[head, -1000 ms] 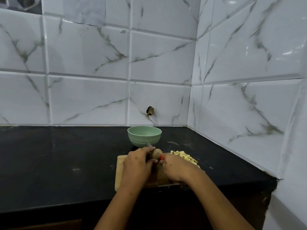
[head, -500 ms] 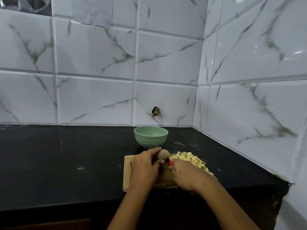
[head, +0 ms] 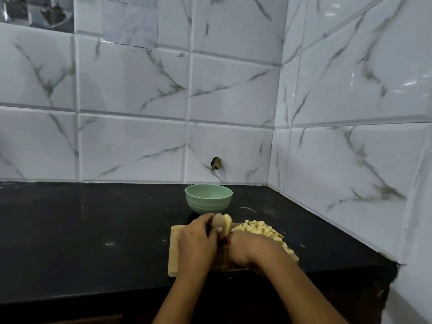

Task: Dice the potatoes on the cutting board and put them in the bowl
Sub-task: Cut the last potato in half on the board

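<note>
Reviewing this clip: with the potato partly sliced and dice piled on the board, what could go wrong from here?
1. The left hand grips the potato right beside the knife in the right hand, and the blade is hidden; a slip could nick the thumb.
2. The diced pile reaches the cutting board's right edge, so pieces may spill onto the counter.

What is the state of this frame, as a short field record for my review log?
left hand: holds the potato on the board
right hand: grips the knife; only a red bit of handle shows
potato: partly sliced, skin on
diced pieces: heaped on the board's right side
bowl: behind the board, no pieces visible inside
</note>
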